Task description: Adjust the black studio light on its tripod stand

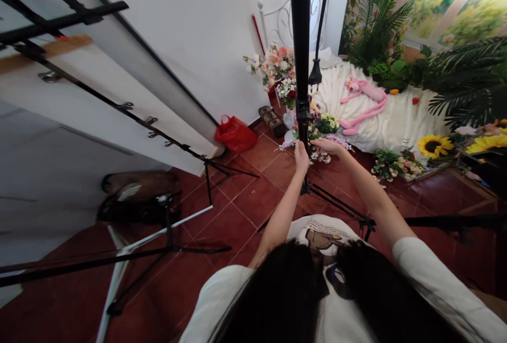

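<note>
A black light stand (301,31) rises upright right in front of me, its column running up out of view. My left hand (301,159) is closed round the column, below a black clamp collar (304,113). From the right, my right hand (328,146) reaches to the same column at about the same height, fingers stretched out and their tips at its side. Whether those fingertips press on it, I cannot tell. Beside the column dangles a black power plug (315,73) on its cable. Folded stand legs (336,206) show below my hands.
Left stands a backdrop crossbar with clamps (127,105), its tripod legs (170,248) spread over red floor tiles (241,211). A red bag (236,134) sits by the wall. Ahead are flowers (279,63), a pink plush toy (366,95) on white cloth, and sunflowers (434,146).
</note>
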The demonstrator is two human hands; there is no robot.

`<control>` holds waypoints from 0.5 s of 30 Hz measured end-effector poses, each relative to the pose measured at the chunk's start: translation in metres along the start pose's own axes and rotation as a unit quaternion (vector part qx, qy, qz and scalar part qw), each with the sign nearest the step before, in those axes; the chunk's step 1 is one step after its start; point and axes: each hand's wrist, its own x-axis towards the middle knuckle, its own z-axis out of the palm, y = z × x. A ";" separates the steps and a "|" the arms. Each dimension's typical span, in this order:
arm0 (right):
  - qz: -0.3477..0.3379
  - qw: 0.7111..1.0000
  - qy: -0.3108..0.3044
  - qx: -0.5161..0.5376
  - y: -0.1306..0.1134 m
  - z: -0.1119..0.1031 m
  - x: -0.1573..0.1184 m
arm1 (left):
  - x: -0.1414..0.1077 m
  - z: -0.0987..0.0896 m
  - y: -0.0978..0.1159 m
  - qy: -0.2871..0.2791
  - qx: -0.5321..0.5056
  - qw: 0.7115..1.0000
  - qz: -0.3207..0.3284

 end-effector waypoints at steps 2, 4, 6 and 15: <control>-0.014 0.999 -0.006 0.034 0.005 0.000 -0.005 | 0.000 0.000 0.001 -0.002 -0.004 1.000 -0.006; -0.042 0.996 -0.012 0.079 0.008 -0.001 -0.009 | 0.000 0.001 0.001 0.003 -0.003 1.000 -0.006; -0.056 0.993 -0.016 0.102 0.009 -0.004 -0.014 | -0.001 0.001 0.000 0.005 0.000 1.000 -0.007; -0.181 0.978 0.106 -0.020 -0.028 -0.011 -0.035 | 0.003 0.000 -0.005 -0.005 -0.011 0.999 -0.035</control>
